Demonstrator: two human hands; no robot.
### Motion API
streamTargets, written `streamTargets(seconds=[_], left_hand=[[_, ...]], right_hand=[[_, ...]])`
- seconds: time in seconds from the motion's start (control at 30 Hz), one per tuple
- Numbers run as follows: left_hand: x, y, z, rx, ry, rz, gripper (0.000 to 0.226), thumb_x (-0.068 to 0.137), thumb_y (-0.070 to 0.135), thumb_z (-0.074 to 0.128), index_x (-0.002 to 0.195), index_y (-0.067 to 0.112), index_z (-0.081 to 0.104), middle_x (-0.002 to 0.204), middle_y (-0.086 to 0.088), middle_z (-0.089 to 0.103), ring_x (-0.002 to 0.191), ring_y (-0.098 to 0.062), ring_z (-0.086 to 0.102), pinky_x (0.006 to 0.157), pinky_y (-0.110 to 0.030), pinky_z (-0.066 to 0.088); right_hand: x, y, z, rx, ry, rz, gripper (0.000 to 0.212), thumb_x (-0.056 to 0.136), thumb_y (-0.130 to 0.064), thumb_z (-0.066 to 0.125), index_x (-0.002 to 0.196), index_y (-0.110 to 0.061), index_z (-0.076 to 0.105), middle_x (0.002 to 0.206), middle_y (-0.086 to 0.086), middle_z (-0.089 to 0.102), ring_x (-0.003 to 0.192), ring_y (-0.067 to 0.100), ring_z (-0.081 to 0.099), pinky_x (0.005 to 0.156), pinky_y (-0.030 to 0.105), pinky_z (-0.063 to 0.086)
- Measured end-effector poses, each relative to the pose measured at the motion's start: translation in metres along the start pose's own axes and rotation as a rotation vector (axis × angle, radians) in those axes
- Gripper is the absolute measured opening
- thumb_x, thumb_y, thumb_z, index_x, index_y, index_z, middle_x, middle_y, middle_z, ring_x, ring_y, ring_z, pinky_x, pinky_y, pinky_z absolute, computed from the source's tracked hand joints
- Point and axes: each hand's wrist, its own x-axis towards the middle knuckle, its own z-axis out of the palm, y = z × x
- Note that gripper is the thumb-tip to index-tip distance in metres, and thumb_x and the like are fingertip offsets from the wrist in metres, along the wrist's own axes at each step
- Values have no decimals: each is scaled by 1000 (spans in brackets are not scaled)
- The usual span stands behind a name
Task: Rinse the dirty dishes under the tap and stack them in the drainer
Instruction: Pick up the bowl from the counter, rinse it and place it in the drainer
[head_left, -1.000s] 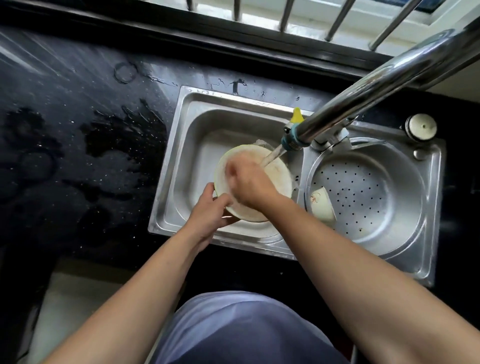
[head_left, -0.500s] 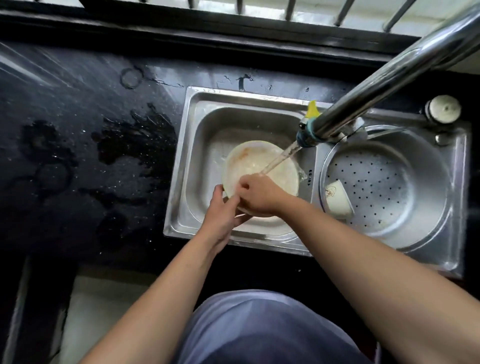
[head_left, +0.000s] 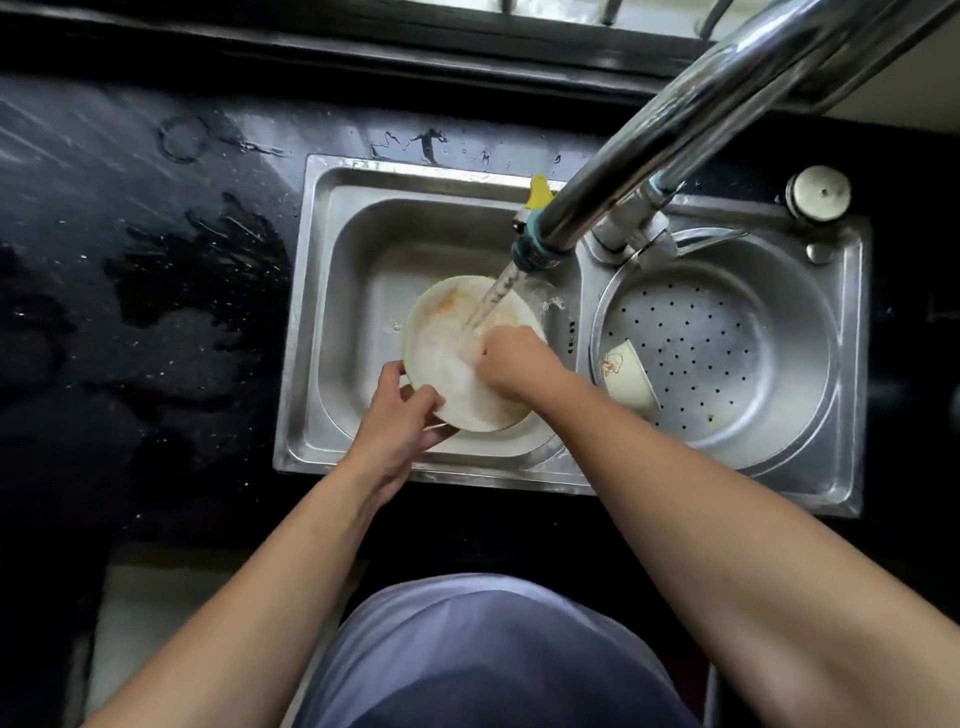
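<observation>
Currently, centre frame — left hand (head_left: 400, 415) grip pinches rim of round white stained plate (head_left: 452, 353) under steel tap (head_left: 675, 119) stream; right hand (head_left: 511, 364) grip curled tight, pressing plate face.

Head view, steeply downward (near), over sink (head_left: 332, 364)

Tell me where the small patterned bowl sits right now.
In the head view, the small patterned bowl lies tipped at the left edge inside the round perforated drainer, on the right side, just right of the plate being rinsed.
</observation>
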Motion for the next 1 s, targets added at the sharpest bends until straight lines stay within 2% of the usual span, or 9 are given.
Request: streamTargets(seconds=[0.1,0.27,0.43,0.57,0.67,0.77,0.87,0.93,1.0], left_hand=[[-2,-3,7,17,31,9,28,93,-3,51,118,10,49,110,-15,62,101,-36,69,74,-36,65],[0,4,1,-37,49,38,28,95,0,51,119,15,49,119,-19,69,105,-38,74,77,-40,66],[-4,-5,8,60,33,26,33,93,0,51,125,8,45,118,-17,61,101,-34,71,79,-40,65],[-5,0,3,-32,46,31,30,99,5,50,129,8,46,126,-23,68,105,-36,76,75,-37,65],[-3,1,-6,29,63,62,32,92,1,51,121,14,48,127,-21,64,104,-33,72,73,-37,65],[-4,-4,2,151,10,74,31,86,6,55,111,23,51,124,-23,64,92,-29,72,76,-39,65],[-4,-2,4,64,30,51,31,85,15,60,114,18,52,120,-25,68,95,-32,77,79,-41,66],[-3,4,-4,27,46,50,34,85,18,62,118,17,54,121,-25,69,99,-32,78,78,-42,66],[-2,3,-7,42,48,45,35,81,13,58,115,19,52,119,-21,68,92,-29,77,76,-43,66]], right_hand=[[8,-22,-1,241,226,-32,25,95,-19,48,111,-10,65,97,9,67,90,32,62,75,36,49],[-11,-26,13,269,-85,-209,22,83,-20,57,62,-22,61,73,0,65,85,28,60,63,30,44],[9,-17,6,249,156,53,24,94,-15,47,110,-9,63,103,13,64,97,32,59,78,34,45],[-12,-43,17,413,-57,-250,19,86,-20,51,72,-13,62,75,4,65,78,24,59,74,39,51],[-9,-10,12,143,-106,-99,19,85,-17,55,87,-6,70,94,14,73,89,32,65,69,35,49],[9,-9,7,85,124,67,28,94,-18,51,116,-9,65,109,14,68,99,33,64,73,32,42],[2,-37,15,370,80,-191,22,95,-19,46,97,-15,68,93,12,68,88,34,62,74,36,47],[-11,-32,20,305,-56,-274,19,88,-18,52,76,-13,65,79,8,68,83,34,60,67,37,48],[-12,-9,16,78,-123,-199,21,88,-16,52,77,-10,69,84,10,70,81,31,56,60,34,40]])
